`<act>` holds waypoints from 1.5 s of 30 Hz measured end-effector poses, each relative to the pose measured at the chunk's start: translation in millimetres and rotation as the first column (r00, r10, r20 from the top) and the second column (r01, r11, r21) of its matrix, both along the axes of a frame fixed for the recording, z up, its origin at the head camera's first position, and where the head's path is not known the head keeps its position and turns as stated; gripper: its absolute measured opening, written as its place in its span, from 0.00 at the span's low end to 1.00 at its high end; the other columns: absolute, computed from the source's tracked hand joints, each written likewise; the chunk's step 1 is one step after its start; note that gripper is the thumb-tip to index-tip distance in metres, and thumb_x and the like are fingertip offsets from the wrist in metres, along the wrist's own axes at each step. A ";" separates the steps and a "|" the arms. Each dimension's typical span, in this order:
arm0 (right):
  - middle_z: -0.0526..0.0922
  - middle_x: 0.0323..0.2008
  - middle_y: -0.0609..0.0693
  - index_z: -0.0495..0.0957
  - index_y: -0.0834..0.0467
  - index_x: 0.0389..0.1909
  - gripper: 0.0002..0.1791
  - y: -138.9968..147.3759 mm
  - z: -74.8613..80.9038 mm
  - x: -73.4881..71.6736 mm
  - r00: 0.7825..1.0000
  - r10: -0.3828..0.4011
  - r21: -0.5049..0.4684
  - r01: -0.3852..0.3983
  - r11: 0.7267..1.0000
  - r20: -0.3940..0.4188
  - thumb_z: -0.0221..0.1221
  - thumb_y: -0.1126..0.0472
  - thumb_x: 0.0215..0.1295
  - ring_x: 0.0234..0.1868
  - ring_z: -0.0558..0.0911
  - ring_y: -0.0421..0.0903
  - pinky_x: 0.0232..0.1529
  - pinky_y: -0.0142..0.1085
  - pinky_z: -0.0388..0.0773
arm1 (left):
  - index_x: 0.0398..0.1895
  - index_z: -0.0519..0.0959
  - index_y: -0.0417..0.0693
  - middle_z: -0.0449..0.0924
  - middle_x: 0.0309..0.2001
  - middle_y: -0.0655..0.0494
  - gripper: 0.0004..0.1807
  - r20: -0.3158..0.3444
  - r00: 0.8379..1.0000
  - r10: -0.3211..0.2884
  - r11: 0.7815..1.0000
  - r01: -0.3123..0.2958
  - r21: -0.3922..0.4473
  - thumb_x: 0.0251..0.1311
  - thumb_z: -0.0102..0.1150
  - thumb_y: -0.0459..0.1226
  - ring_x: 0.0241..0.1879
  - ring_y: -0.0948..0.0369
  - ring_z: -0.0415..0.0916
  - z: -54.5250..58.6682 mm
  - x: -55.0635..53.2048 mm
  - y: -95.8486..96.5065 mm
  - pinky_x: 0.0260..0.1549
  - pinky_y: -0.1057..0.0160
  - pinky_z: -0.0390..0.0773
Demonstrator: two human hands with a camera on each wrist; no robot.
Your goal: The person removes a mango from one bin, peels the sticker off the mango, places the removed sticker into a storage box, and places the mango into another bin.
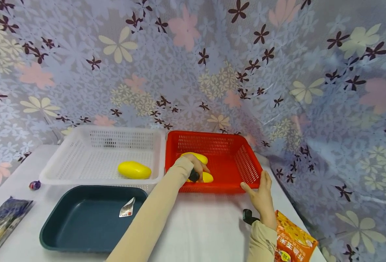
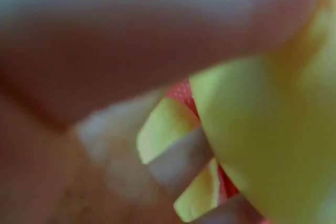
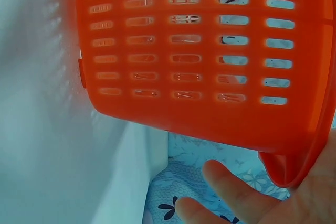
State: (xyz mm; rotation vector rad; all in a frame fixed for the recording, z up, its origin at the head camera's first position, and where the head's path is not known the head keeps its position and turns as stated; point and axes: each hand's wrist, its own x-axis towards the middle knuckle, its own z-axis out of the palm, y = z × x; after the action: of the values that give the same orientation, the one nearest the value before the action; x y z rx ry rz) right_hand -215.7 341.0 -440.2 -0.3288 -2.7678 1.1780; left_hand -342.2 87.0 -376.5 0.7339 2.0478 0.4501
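Note:
My left hand (image 1: 197,166) reaches into the red basket (image 1: 212,187) and grips a smooth yellow mango-like fruit (image 1: 207,177) near the front wall. Up close in the left wrist view, the same yellow fruit (image 2: 273,135) fills the right side, with my thumb across it and fingers beyond. A second yellow fruit (image 1: 195,157) lies just behind that hand, partly covered by it. At the basket's front right corner my right hand (image 1: 261,193) holds the rim, thumb on the front edge. Two of its fingers (image 3: 236,187) extend down outside the wall in the right wrist view.
A white basket (image 1: 59,180) holding one yellow fruit (image 1: 134,170) stands left of the red one. In front sits a dark teal tray (image 1: 85,218) with a small packet (image 1: 127,208). A wrapped candy (image 1: 35,185), a long package (image 1: 3,225) and an orange bag (image 1: 292,238) lie at the sides.

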 end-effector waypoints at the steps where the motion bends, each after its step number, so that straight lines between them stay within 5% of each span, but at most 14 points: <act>1: 0.26 0.76 0.61 0.24 0.60 0.75 0.57 -0.5 1.2 -0.6 1.000 0.003 0.002 -0.003 1.000 -0.004 0.58 0.46 0.66 0.75 0.45 0.67 0.71 0.61 0.48 | 0.75 0.56 0.53 0.49 0.77 0.48 0.36 -0.021 1.000 0.008 1.000 -0.008 -0.005 0.63 0.54 0.36 0.60 0.59 0.58 -0.7 -1.5 -1.8 0.42 0.76 0.67; 5: 0.26 0.76 0.61 0.24 0.60 0.75 0.57 -1.0 5.5 -2.2 1.000 0.006 -0.003 -0.006 1.000 -0.005 0.59 0.46 0.66 0.75 0.46 0.67 0.72 0.60 0.48 | 0.74 0.60 0.55 0.55 0.75 0.51 0.38 -0.116 0.989 0.087 0.996 -0.085 0.022 0.59 0.60 0.41 0.67 0.58 0.57 -3.8 -4.7 -8.1 0.60 0.68 0.64; 8: 0.25 0.76 0.60 0.24 0.60 0.75 0.57 -0.3 7.8 -2.1 1.000 0.009 -0.014 -0.009 1.000 0.004 0.59 0.47 0.67 0.75 0.45 0.67 0.72 0.60 0.48 | 0.72 0.63 0.57 0.58 0.74 0.53 0.38 -0.152 0.968 0.200 0.978 -0.188 0.089 0.56 0.63 0.43 0.68 0.56 0.58 -3.6 -2.8 -10.3 0.66 0.60 0.62; 12: 0.24 0.76 0.59 0.23 0.58 0.75 0.58 0.9 10.1 -2.7 1.000 0.015 -0.021 -0.015 1.000 0.001 0.59 0.46 0.66 0.75 0.44 0.67 0.72 0.60 0.47 | 0.71 0.65 0.57 0.59 0.73 0.52 0.38 -0.176 0.943 0.283 0.948 -0.248 0.200 0.56 0.64 0.45 0.65 0.54 0.62 4.3 1.8 -8.7 0.63 0.57 0.67; 18: 0.22 0.76 0.57 0.23 0.58 0.75 0.58 3.3 9.6 -2.0 1.000 0.005 -0.048 -0.004 0.999 0.005 0.58 0.46 0.67 0.76 0.42 0.65 0.73 0.59 0.46 | 0.72 0.63 0.57 0.59 0.72 0.49 0.38 -0.166 0.936 0.311 0.911 -0.244 0.332 0.58 0.63 0.44 0.55 0.54 0.68 19.5 9.9 -4.1 0.53 0.58 0.75; 22: 0.22 0.76 0.58 0.23 0.59 0.75 0.57 3.5 7.9 -0.6 1.000 -0.006 -0.056 0.006 0.998 0.001 0.59 0.49 0.67 0.76 0.41 0.66 0.73 0.59 0.46 | 0.72 0.62 0.61 0.62 0.70 0.49 0.38 -0.133 0.921 0.365 0.862 -0.281 0.422 0.58 0.64 0.44 0.48 0.54 0.71 23.3 18.7 -4.9 0.41 0.60 0.77; 28: 0.25 0.76 0.61 0.25 0.62 0.75 0.57 3.1 3.9 0.3 1.000 -0.008 -0.046 0.007 0.999 -0.028 0.60 0.49 0.66 0.75 0.43 0.67 0.72 0.60 0.47 | 0.72 0.62 0.65 0.65 0.68 0.51 0.38 -0.093 0.885 0.457 0.748 -0.325 0.579 0.58 0.65 0.44 0.46 0.52 0.74 18.7 37.8 -13.7 0.29 0.59 0.81; 30: 0.27 0.76 0.63 0.26 0.63 0.75 0.57 2.9 1.9 0.2 0.999 -0.007 -0.031 0.006 0.999 -0.040 0.60 0.49 0.66 0.75 0.43 0.68 0.72 0.60 0.47 | 0.73 0.60 0.63 0.64 0.68 0.50 0.38 -0.018 0.888 0.460 0.678 -0.339 0.652 0.60 0.63 0.43 0.49 0.52 0.73 15.5 45.1 -17.3 0.31 0.58 0.82; 32: 0.27 0.76 0.63 0.27 0.63 0.75 0.57 2.8 0.0 -0.3 0.999 -0.006 -0.020 0.005 1.000 -0.047 0.60 0.49 0.66 0.75 0.44 0.68 0.72 0.60 0.47 | 0.74 0.58 0.63 0.61 0.70 0.49 0.38 0.117 0.893 0.434 0.584 -0.379 0.718 0.62 0.60 0.42 0.51 0.51 0.73 12.5 53.2 -21.2 0.36 0.56 0.83; 36: 0.27 0.76 0.64 0.27 0.63 0.75 0.57 2.2 -2.2 -2.5 0.999 -0.009 -0.018 0.008 1.000 -0.054 0.60 0.49 0.65 0.75 0.44 0.68 0.71 0.61 0.48 | 0.75 0.54 0.65 0.56 0.72 0.47 0.35 0.400 0.883 0.246 0.413 -0.469 0.781 0.66 0.52 0.40 0.55 0.51 0.71 2.3 67.6 -28.8 0.45 0.49 0.81; 40: 0.27 0.76 0.63 0.27 0.63 0.75 0.57 0.7 -2.3 -3.1 0.998 -0.015 -0.019 0.014 1.000 -0.053 0.61 0.50 0.65 0.75 0.44 0.68 0.72 0.60 0.47 | 0.76 0.50 0.63 0.52 0.73 0.44 0.35 0.520 0.854 0.029 0.348 -0.497 0.795 0.67 0.44 0.38 0.55 0.56 0.71 -14.1 80.0 -35.8 0.48 0.54 0.80; 45: 0.27 0.76 0.64 0.26 0.63 0.75 0.58 -2.3 -0.3 -3.4 0.999 -0.012 -0.015 0.011 1.000 -0.036 0.60 0.49 0.65 0.75 0.44 0.68 0.72 0.60 0.47 | 0.77 0.45 0.59 0.50 0.74 0.47 0.36 0.581 0.807 -0.104 0.269 -0.540 0.798 0.66 0.38 0.37 0.56 0.58 0.69 -31.4 99.4 -42.0 0.49 0.58 0.79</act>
State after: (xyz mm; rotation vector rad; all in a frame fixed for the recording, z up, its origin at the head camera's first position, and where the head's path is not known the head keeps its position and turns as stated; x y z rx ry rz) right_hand -219.1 338.7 -440.4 -0.3209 -2.7239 1.1907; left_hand -242.8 45.0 -407.9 0.8041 1.1162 1.9766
